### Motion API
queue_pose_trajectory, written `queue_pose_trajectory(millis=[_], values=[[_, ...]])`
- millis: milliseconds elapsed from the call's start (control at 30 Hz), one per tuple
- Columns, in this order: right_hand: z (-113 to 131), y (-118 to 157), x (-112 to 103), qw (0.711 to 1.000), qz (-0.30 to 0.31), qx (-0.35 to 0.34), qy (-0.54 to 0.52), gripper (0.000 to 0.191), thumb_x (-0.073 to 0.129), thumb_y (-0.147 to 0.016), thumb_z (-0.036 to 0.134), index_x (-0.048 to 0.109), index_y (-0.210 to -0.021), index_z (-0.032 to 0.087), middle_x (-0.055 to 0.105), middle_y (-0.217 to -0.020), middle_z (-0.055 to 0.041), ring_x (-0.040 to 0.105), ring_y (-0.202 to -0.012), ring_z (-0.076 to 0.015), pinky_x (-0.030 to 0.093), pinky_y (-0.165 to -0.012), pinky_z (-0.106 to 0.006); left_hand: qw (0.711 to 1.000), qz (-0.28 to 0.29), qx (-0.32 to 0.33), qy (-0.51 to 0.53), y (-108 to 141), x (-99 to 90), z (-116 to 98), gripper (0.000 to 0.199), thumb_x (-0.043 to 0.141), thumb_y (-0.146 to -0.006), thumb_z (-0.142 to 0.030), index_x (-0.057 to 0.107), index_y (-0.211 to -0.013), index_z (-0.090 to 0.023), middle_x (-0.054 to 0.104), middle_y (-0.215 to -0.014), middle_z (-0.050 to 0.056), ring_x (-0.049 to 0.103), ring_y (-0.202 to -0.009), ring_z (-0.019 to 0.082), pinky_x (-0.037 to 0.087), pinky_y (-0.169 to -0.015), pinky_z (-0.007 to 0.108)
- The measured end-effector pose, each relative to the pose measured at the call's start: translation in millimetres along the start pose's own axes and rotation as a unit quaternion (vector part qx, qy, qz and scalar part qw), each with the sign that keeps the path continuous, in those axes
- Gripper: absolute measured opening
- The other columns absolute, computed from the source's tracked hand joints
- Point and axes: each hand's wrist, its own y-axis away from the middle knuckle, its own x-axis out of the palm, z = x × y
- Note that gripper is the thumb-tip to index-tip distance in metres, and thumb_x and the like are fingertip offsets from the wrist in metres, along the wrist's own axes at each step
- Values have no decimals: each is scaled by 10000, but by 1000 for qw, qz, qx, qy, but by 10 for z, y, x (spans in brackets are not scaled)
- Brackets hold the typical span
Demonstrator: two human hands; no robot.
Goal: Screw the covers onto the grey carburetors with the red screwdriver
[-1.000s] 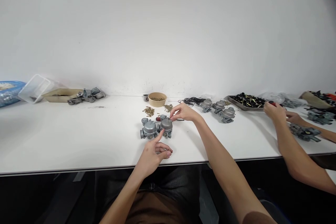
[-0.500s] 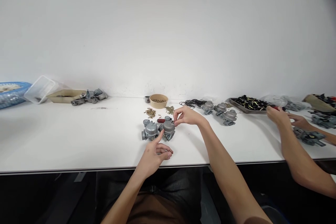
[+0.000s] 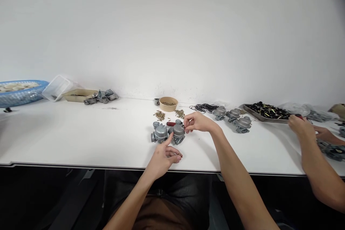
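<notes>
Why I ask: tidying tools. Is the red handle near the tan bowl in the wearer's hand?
No, the red handle lies on the table behind two carburetors.

Side by side on the table point(image 3: 81, 136), two carburetors point(image 3: 161, 132) sit before a bowl point(image 3: 168, 109), left of a tray point(image 3: 255, 115).

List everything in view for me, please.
Housings: five, grey, two front centre, three right
Metal parts: several, grey, back left
Handle: one, red, behind front housings
Bowl: one, tan, back centre
Brass piles: two, golden, before bowl
Small part: one, grey, beside bowl
Loops: one heap, black, right of bowl
Parts tray: one, grey, back right
Plastic bags: uncounted, clear, far right
Box: one, beige, back left
Bin: one, clear, back left
Basket: one, blue, far left
Table: one, white, beneath
Co-worker's hands: two, far right
Left hand: one, at front housings
Right hand: one, likewise
</notes>
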Motion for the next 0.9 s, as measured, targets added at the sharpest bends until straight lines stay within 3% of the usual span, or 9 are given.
queue_pose_trajectory(millis=[367, 633, 900], values=[[-10, 23, -40, 1000, -2, 20, 5, 210, 812, -733, 284, 706, -903, 218, 783, -778, -18, 780, -779, -234, 609, -703, -309, 1000, -3, -2, 22, -9, 15, 6, 1054, 775, -752, -78, 243, -1659, -155, 776, -884, 61, 689, -780, 175, 591, -819, 354], [-75, -5, -65, 999, -14, 30, 11, 168, 828, -746, 335, 790, -850, 209, 795, -780, -30, 773, -762, -215, 614, -737, -299, 1000, -4, -1, 23, -20, 8, 13, 1049, 763, -759, -54, 236, -1660, -154, 781, -887, 66, 699, -778, 173, 597, -815, 349], [-118, -34, -91, 999, 16, 40, 0, 270, 814, -773, 431, 854, -912, 203, 805, -779, -55, 765, -715, -202, 606, -690, -278, 1000, -2, 0, 27, -12, 5, 13, 1040, 768, -760, -69, 252, -1657, -168, 775, -879, 55, 691, -756, 165, 581, -776, 321]])
